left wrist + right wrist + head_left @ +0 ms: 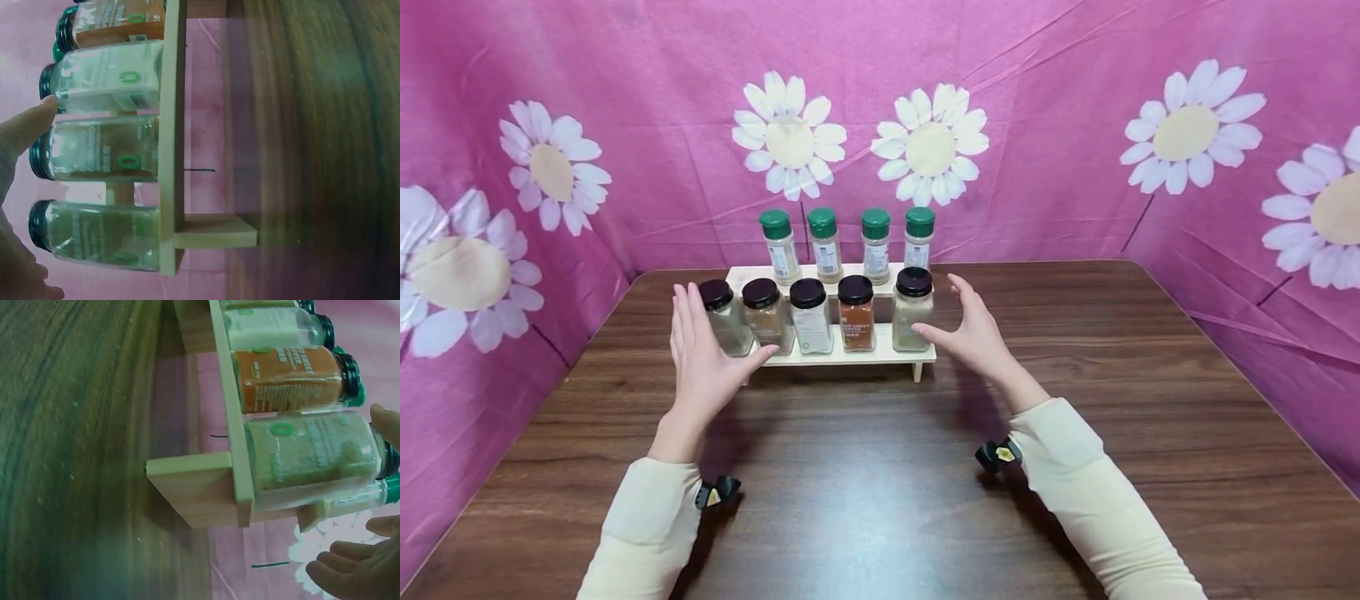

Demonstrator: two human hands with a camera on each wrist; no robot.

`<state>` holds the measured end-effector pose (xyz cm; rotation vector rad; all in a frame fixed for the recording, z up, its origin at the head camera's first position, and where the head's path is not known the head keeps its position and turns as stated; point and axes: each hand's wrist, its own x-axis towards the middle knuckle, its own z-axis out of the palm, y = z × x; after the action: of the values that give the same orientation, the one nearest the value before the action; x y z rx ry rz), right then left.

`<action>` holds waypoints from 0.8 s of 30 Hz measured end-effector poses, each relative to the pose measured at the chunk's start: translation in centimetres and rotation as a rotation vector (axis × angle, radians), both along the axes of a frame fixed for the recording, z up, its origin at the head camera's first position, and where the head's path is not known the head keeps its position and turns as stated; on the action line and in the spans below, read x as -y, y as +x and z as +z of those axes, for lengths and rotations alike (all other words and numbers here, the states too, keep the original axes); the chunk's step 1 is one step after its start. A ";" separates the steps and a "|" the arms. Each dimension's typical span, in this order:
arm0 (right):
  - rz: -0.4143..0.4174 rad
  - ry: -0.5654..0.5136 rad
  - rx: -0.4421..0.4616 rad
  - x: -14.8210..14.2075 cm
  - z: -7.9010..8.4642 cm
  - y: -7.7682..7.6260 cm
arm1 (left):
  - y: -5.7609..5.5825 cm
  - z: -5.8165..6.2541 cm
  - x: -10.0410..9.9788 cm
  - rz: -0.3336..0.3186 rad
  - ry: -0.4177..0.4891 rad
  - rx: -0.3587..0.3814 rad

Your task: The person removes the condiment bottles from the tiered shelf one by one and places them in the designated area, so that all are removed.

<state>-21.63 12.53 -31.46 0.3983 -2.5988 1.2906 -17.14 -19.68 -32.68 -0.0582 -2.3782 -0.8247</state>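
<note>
Brown table beneath rack; pink cloth behind (white daisies).

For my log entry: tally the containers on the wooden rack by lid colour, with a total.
Green-lidded bottles, back row: 4
Black-lidded jars, front row: 5
Total: 9
</note>
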 end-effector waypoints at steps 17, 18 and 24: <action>-0.012 -0.143 -0.012 1.5 -1.4 0.1 | -1.1 -1.7 2.0 -0.035 0.238 0.071; -0.017 -0.158 -0.013 1.7 -1.5 0.1 | -1.1 -1.9 2.0 -0.043 0.251 0.071; -0.033 -0.201 -0.027 2.3 -1.8 0.0 | -2.6 -4.5 3.4 -0.102 0.329 0.082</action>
<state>-21.65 10.22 -33.28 0.3336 -2.4138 1.5060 -19.78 -23.09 -37.17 -0.0113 -2.2977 -1.2790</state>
